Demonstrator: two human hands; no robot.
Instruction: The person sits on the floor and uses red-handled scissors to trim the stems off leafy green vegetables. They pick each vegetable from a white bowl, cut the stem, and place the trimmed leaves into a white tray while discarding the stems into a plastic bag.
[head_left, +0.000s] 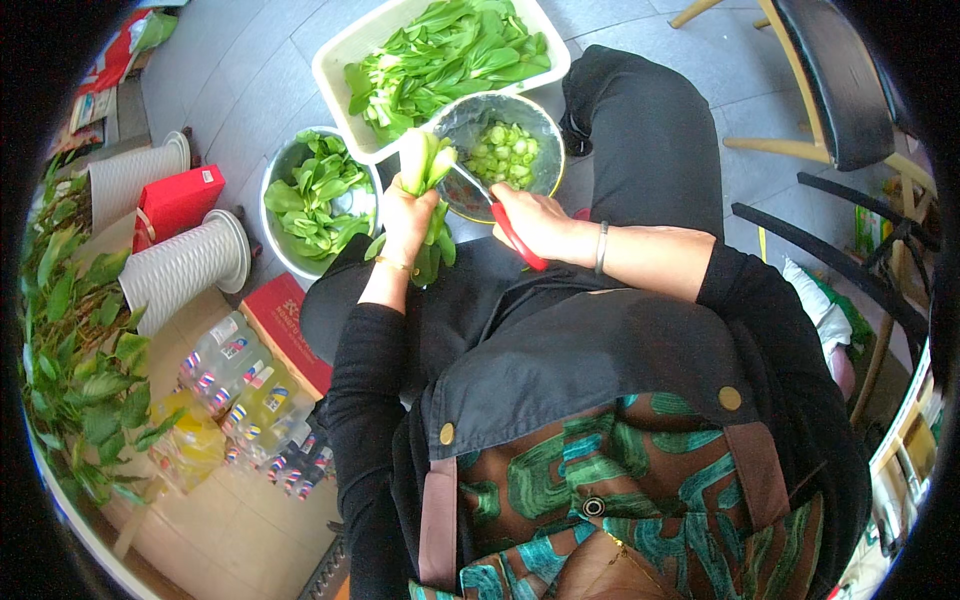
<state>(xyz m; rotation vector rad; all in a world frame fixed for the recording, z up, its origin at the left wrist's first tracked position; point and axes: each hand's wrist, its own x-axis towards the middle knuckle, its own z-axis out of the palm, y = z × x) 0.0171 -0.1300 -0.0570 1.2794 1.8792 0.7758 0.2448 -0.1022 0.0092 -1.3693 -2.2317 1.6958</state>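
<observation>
My left hand (409, 217) grips a head of bok choy (424, 161), its pale stem end up and its leaves hanging below. My right hand (534, 225) holds red-handled scissors (514, 231), with their blades reaching toward the stem end. Whether the blades touch it, I cannot tell. Just beyond is a lined round bowl (556, 169) with cut pale-green stem pieces (501, 155) inside. Behind it stands a white rectangular plastic basket (334, 94) full of bok choy (457, 60). At the left, a metal basin (268, 217) holds loose green leaves (319, 195).
White textured planters (187, 259), a red box (180, 202), a red carton (289, 326) and packs of drink bottles (266, 405) lie at the left beside a leafy plant (97, 390). Chairs (832, 82) stand at the right. My knees flank the bowl.
</observation>
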